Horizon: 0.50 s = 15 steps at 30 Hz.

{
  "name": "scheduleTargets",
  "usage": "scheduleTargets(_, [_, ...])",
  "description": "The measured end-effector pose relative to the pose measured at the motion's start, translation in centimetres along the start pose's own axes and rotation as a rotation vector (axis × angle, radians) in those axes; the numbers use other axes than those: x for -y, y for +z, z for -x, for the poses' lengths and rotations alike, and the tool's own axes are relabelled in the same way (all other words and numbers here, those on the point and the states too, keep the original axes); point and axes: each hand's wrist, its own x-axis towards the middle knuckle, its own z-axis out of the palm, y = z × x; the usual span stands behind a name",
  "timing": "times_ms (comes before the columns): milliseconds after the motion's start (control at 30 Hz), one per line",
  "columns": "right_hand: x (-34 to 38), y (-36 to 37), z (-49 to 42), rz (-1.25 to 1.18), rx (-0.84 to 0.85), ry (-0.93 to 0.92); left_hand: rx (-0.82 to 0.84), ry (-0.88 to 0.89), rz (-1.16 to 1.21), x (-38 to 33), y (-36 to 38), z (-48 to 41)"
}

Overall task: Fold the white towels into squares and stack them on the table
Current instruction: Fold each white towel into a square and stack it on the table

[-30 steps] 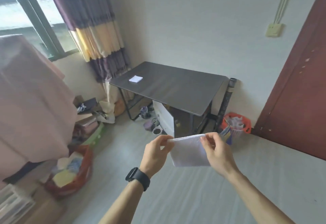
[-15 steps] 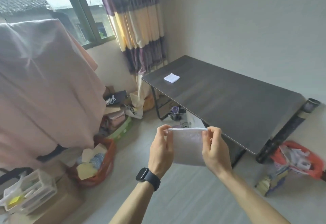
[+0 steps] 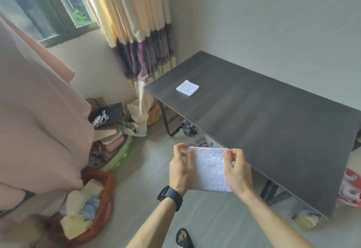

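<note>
Left hand (image 3: 180, 171) and right hand (image 3: 237, 171) pinched the top corners of a folded white towel (image 3: 209, 169), which hung between their fingers. Beyond them, well apart, a folded square towel (image 3: 187, 88) lay on the dark table (image 3: 273, 122).

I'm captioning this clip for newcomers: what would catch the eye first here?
The left hand and right hand pinch the top corners of a white towel, held up in the lower middle. Beyond, a folded towel lies alone near the far end of the dark table. A pink cloth fills the left side.
</note>
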Motion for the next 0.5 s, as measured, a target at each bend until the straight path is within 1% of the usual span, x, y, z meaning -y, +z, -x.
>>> scheduleTargets(233, [1.9,5.9,-10.6,0.015,-0.086,0.131,0.138,-0.039,-0.037,0.0,0.9,-14.3])
scheduleTargets(500, [1.9,10.6,-24.3,-0.035,-0.114,0.272,0.271,-0.094,-0.081,-1.8,5.1,-30.3])
